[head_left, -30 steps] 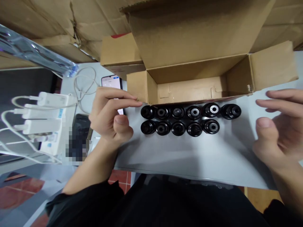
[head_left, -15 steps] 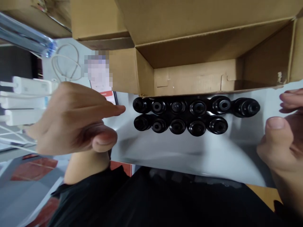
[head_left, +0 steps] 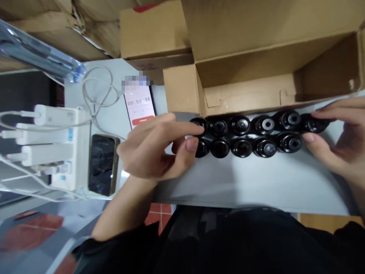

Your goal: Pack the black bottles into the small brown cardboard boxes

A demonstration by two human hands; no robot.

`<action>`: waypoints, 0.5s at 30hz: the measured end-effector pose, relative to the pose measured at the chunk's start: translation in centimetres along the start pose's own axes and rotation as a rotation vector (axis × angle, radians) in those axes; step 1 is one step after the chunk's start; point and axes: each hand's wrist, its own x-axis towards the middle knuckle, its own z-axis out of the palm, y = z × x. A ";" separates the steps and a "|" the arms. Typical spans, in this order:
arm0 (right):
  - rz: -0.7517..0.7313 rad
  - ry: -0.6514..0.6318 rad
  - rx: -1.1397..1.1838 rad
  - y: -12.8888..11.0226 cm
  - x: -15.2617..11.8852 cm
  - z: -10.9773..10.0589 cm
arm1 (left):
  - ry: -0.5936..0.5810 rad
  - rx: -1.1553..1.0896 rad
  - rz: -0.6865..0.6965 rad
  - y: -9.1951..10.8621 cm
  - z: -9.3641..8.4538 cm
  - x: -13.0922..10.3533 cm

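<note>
Two rows of glossy black bottles with round tops stand close together in front of an open cardboard box. My left hand is closed at the left end of the rows. Its index fingertip lies over the back-left bottle and its thumb is against the front-left one. At the right end, my right hand has thumb and fingers on either side of the end bottle of the back row, gripping it. All the bottles in view are upright, and their lower parts are hidden.
The open cardboard box lies right behind the bottles. To the left are a phone showing a timer, a dark phone, a power strip with white chargers, a coiled cable and a clear plastic bottle.
My left hand has moved right onto the left end of the rows. My right hand has moved left onto the end bottle. The camera has swung left, uncovering the dark phone.
</note>
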 end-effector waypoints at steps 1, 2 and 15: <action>-0.079 -0.041 -0.006 -0.6 0.3 -0.3 | 0.060 -0.027 0.037 0.1 0.2 -0.1; -0.109 -0.080 -0.003 -1.1 0.7 -0.5 | 0.107 -0.057 0.080 0.2 0.4 -0.1; -0.077 -0.374 0.010 -1.9 2.2 -2.7 | -0.166 -0.025 -0.014 5.0 3.3 -1.1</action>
